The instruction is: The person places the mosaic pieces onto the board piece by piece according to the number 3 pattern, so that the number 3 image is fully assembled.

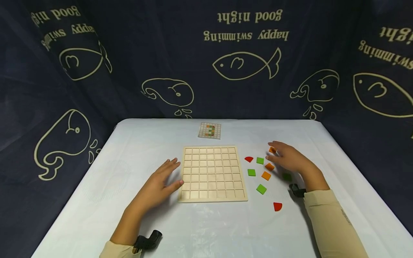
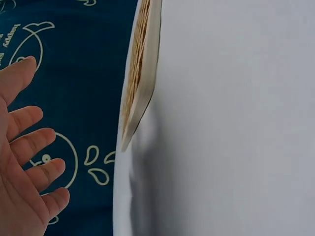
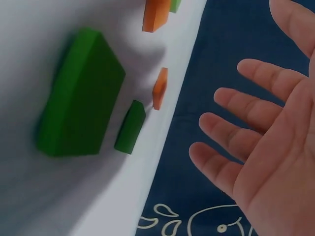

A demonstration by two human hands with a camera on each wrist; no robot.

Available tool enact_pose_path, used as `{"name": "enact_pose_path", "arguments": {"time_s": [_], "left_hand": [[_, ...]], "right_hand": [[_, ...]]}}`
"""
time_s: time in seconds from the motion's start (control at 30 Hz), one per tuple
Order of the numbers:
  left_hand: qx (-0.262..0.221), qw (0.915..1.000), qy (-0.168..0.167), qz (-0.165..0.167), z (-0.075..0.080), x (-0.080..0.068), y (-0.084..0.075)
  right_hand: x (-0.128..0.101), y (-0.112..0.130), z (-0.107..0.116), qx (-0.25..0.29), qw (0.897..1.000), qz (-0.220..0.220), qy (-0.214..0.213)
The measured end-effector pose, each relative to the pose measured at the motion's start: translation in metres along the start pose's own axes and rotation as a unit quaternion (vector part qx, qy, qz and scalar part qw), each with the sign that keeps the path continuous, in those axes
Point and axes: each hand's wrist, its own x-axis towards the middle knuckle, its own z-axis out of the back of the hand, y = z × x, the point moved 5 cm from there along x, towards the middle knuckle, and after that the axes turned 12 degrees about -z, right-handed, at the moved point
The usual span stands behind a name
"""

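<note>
Head view: a square pale wooden grid board (image 1: 212,173) lies at the centre of the white tabletop (image 1: 206,229). The left hand (image 1: 162,182) lies flat at the board's lower-left edge, fingers straight, thumb touching the rim, holding nothing. The right hand (image 1: 288,157), at centre right of the frame, hovers with fingers spread over scattered flat tiles: orange square tiles (image 1: 266,175), green square tiles (image 1: 261,189) and red quarter-round tiles (image 1: 278,206). A small printed pattern card (image 1: 209,130) lies above the board.

Left wrist view: only the board's edge (image 2: 140,83) at upper centre, and the open left palm (image 2: 22,182) at lower left.

Right wrist view: a green tile (image 3: 78,93) looms at upper left; the right palm (image 3: 270,147) is empty, fingers apart. Whether it touches any tile cannot be told.
</note>
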Motion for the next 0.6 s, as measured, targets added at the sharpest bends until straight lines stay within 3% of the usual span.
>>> {"name": "enact_pose_path", "arguments": {"time_s": [0.33, 0.6], "left_hand": [[-0.042, 0.9991, 0.0, 0.006, -0.014, -0.002, -0.004], [-0.113, 0.9926, 0.002, 0.045, -0.023, -0.004, 0.006]], "right_hand": [[0.01, -0.007, 0.004, 0.038, 0.999, -0.007, 0.001], [0.021, -0.021, 0.008, 0.073, 0.997, -0.026, 0.014]]}}
